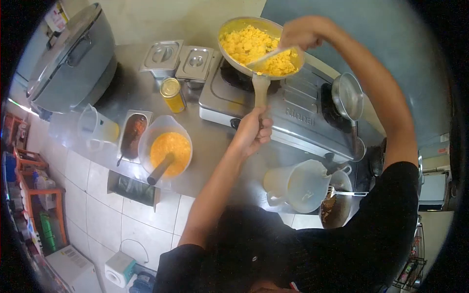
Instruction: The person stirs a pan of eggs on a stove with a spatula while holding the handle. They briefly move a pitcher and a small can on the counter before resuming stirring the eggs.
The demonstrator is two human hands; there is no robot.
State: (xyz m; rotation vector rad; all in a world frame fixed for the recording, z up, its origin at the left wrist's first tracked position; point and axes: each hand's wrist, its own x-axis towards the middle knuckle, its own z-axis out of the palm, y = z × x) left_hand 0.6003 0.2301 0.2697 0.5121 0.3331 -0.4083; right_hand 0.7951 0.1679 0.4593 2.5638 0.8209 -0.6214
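Note:
My left hand (253, 129) is wrapped round the pale handle of a frying pan (262, 85), which sits on the left burner of a two-burner gas stove (293, 115). Scrambled eggs (249, 44) fill the pan in yellow lumps. Above the pan's right rim, my right hand (304, 33) is closed round the upper end of a pale spatula (268, 56). The spatula's blade lies low in the eggs near the handle side. My right fingers are slightly blurred.
Left of the stove stand lidded steel containers (162, 54), a yellow can (173, 94), a jug of beaten egg (171, 151) and a tray of red sauce (134, 134). A large pot (73, 58) is at far left. A small pan (348, 96) rests on the right burner; an empty jug (298, 185) stands near my body.

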